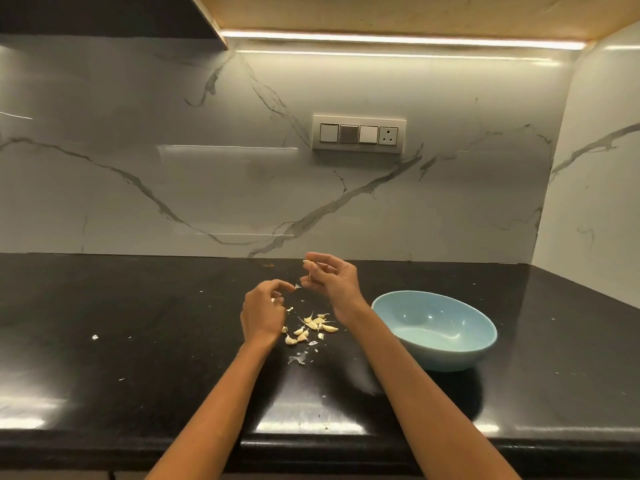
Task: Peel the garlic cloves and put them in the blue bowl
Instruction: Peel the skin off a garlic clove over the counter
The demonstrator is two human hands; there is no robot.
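My right hand [327,277] is raised above the counter with its fingers curled around a garlic clove [309,263], the pale tip of which shows at the fingertips near the top of the hand. My left hand [263,311] sits lower and just to the left, thumb and forefinger pinched together on a thin scrap of garlic skin [297,287] that sticks out toward the right hand. The two hands are close but not touching; the scrap lies in the gap between them. I cannot tell whether the skin is still joined to the clove.

Below and between my wrists, a loose cluster of garlic cloves [311,327] lies on the black countertop [138,341], a few partly hidden by the left hand. Some look yellowish and bare, others still have papery tails; I cannot sort them reliably at this size. A heap of peeled skin [298,358] rests just in front of the cluster, nearer to me, and small white flecks are scattered across the counter.

The blue bowl [481,344] stands to the right of the cloves, just beside my right forearm, upright on the counter. Its inside shows only glossy reflections.

Behind everything rises a white marble backsplash [173,168] with grey veins, carrying a switch panel [358,134] with a socket, lit by a light strip [398,39] under the cabinet.
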